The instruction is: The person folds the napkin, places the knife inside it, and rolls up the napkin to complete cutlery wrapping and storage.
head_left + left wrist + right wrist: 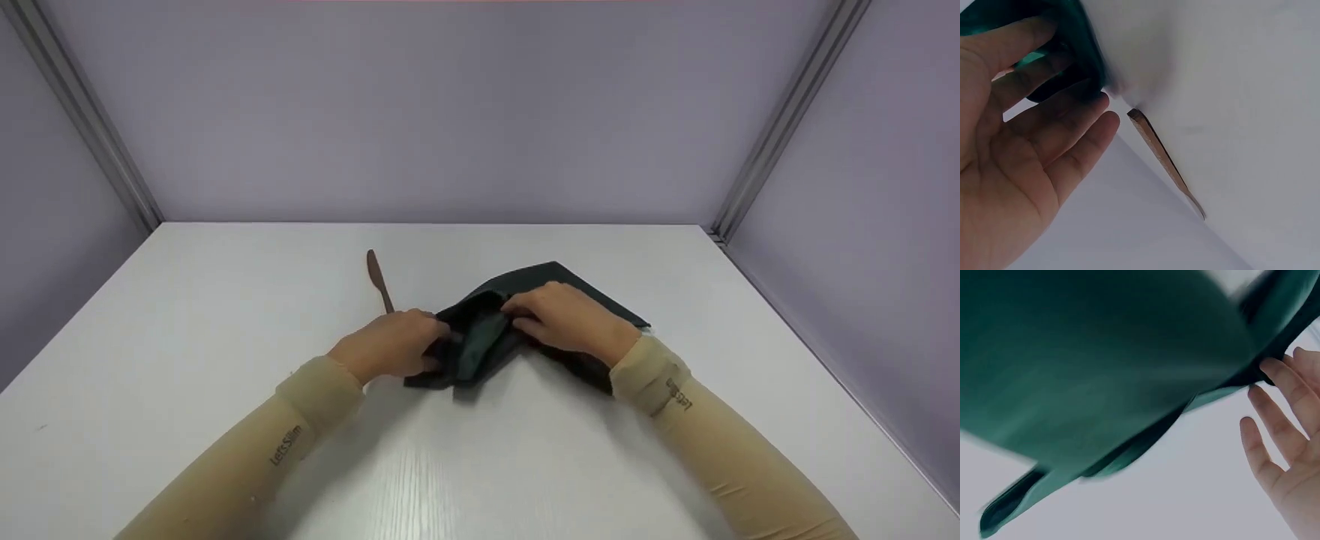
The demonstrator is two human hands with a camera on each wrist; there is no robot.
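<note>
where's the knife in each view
Head: the knife lies on the table, just behind the left hand.
Left wrist: knife mid-frame, right of the fingers.
Right wrist: not in view.
Shared landmark: the dark green cloth, top left in the left wrist view, filling the right wrist view.

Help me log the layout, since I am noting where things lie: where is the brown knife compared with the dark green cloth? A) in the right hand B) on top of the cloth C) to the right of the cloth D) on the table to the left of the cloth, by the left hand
D: the knife lies flat on the white table left of the cloth, just beyond the left hand; the right hand is on the cloth.
</note>
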